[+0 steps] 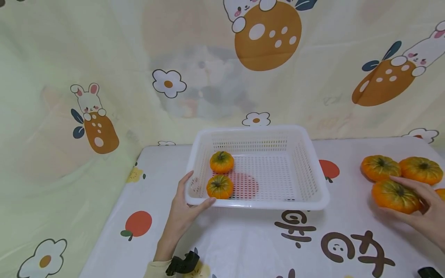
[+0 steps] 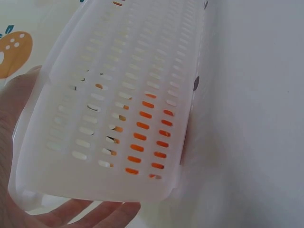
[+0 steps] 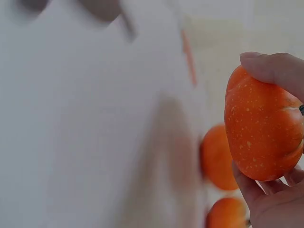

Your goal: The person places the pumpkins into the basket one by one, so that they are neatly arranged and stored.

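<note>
A white plastic basket [image 1: 257, 205] with slotted walls stands near the back of the table. Two small orange pumpkins, a rear one [image 1: 221, 162] and a front one [image 1: 220, 187], sit inside at its left end. My left hand [image 1: 185, 212] grips the basket's front left corner, thumb over the front rim; in the left wrist view its fingers [image 2: 111, 214] curl round the end wall. At the right, my right hand [image 1: 422, 208] holds another pumpkin [image 1: 395, 197] between thumb and fingers. The right wrist view shows this pumpkin [image 3: 261, 126] tilted in the grasp.
Behind the held pumpkin lie two more pumpkins, one on the left [image 1: 380, 166] and one on the right [image 1: 421, 170]. Another pumpkin [image 1: 440, 194] is cut off by the right edge. A patterned cloth [image 1: 208, 77] hangs behind the white table cover [image 1: 243, 239].
</note>
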A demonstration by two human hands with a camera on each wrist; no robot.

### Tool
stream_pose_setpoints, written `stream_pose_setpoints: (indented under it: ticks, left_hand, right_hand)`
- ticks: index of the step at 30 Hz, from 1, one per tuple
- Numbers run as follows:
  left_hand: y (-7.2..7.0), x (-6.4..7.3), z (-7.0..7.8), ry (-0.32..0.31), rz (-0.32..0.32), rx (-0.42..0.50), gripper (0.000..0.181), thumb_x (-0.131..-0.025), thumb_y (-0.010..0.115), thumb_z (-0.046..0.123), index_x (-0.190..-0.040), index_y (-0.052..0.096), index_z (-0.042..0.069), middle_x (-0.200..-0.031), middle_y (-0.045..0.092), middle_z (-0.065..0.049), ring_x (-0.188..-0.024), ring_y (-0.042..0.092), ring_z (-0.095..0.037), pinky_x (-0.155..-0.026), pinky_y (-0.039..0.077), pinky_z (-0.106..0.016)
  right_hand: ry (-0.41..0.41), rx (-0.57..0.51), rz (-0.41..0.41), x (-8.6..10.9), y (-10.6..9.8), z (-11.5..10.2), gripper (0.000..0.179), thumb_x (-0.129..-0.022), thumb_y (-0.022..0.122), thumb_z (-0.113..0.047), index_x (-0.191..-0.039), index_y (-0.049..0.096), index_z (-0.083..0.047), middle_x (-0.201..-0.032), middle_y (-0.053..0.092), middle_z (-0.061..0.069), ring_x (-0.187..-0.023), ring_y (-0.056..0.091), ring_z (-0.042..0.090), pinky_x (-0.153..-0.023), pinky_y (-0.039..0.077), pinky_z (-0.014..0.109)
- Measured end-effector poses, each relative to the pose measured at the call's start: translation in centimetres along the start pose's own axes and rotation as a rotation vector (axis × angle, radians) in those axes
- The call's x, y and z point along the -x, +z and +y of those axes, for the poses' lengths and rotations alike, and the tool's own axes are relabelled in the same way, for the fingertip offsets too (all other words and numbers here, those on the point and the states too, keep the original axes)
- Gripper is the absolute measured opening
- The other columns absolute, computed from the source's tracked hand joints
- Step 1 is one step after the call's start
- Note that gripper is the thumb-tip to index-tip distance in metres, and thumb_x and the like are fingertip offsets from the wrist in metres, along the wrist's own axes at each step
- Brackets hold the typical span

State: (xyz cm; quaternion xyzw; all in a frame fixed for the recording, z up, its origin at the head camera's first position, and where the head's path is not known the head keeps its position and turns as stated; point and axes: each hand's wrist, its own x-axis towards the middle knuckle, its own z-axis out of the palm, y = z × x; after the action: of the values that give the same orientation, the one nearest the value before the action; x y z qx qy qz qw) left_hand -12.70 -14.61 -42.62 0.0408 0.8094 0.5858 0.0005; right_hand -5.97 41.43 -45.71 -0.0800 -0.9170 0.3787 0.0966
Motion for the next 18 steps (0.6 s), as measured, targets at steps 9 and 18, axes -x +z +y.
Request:
stream_pose_setpoints:
  ticks: [9,18]
  left_hand:
    - [-0.1,-0.1,0.1,0.001,0.001,0.004,0.100,-0.082,0.092,0.028,-0.162,0.031,0.028,-0.148,0.057,-0.011,-0.118,0.061,-0.032,-0.097,0.055,-0.046]
    - [0.0,-0.1,0.1,-0.006,-0.006,0.021,0.100,-0.082,0.092,0.029,-0.162,0.031,0.026,-0.150,0.055,-0.012,-0.120,0.061,-0.034,-0.099,0.054,-0.050]
  right_hand:
    - [-0.225,-0.089,0.026,-2.2,0.8,-8.9,0.082,-0.091,0.079,0.002,-0.160,0.043,-0.021,-0.153,0.037,-0.011,-0.137,0.030,0.003,-0.098,0.024,-0.005]
    - [-0.524,-0.181,-0.103,-6.5,2.1,-17.3,0.087,-0.075,0.086,0.015,-0.151,0.054,-0.010,-0.144,0.044,-0.018,-0.126,0.042,-0.003,-0.094,0.037,-0.001]
